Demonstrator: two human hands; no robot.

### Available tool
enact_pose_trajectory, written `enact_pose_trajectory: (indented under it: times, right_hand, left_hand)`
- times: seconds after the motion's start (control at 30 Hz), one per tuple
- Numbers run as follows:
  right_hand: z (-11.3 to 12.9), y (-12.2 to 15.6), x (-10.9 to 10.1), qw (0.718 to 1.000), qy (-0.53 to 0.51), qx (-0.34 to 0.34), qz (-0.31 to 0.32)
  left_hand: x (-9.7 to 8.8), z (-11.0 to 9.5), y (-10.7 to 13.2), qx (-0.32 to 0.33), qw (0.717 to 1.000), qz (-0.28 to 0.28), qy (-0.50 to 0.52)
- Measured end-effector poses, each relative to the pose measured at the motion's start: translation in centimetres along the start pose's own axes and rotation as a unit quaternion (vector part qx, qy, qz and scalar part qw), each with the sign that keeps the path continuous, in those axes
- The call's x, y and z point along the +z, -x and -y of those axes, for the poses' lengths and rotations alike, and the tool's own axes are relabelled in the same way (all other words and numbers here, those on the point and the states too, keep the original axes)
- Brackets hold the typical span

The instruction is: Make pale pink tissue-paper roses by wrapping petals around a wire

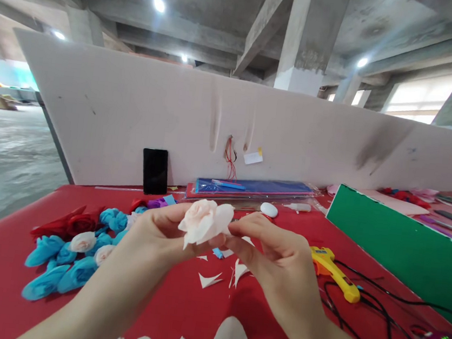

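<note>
Between my two hands, above the red table, is a pale pink paper rose (pixel 201 219) with white outer petals. My left hand (pixel 161 233) grips it from the left and below, its fingers partly hidden behind the bloom. With thumb and forefinger, my right hand (pixel 271 251) pinches the edge of a petal on the flower's right side. Beneath the hands lie white paper scraps (pixel 210 281). Several cut petal shapes (pixel 231 338) show at the table's near edge.
Blue, red and pale crepe flowers (pixel 82 274) are heaped at left. A yellow glue gun (pixel 340 278) with black cords lies right, before a green board (pixel 388 250). A black phone (pixel 155 172) leans on the white partition (pixel 135 110). Wrapped paper sheets (pixel 256 188) lie at the back.
</note>
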State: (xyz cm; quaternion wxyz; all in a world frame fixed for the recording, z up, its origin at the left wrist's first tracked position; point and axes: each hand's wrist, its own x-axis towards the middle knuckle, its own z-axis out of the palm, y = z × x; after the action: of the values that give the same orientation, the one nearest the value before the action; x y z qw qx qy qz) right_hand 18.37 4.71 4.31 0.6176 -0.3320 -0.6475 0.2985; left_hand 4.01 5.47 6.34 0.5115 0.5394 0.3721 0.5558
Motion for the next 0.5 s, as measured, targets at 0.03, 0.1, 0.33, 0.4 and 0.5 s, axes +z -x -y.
enact_pose_trajectory:
  times: [0.03,0.1,0.33,0.4,0.5]
  right_hand:
    - [0.1,0.0,0.0,1.0,0.002,0.004,-0.002]
    - [0.3,0.0,0.0,1.0,0.005,0.008,-0.002]
    - [1.0,-0.3,-0.4,0.991,-0.062,0.1,0.062]
    - [0.8,-0.6,-0.7,0.984,-0.083,0.132,0.084]
    - [0.4,-1.2,-1.4,0.964,-0.127,0.188,0.141]
  left_hand:
    - [0.0,-0.1,0.0,0.004,1.0,0.004,-0.003]
    - [-0.1,-0.1,-0.1,0.008,1.0,0.023,-0.003]
    - [-1.1,-0.1,-0.8,-0.025,0.997,0.072,-0.006]
    - [-1.4,-0.1,-1.0,-0.034,0.996,0.085,-0.004]
    - [-1.6,0.0,-1.3,-0.049,0.99,0.13,-0.002]
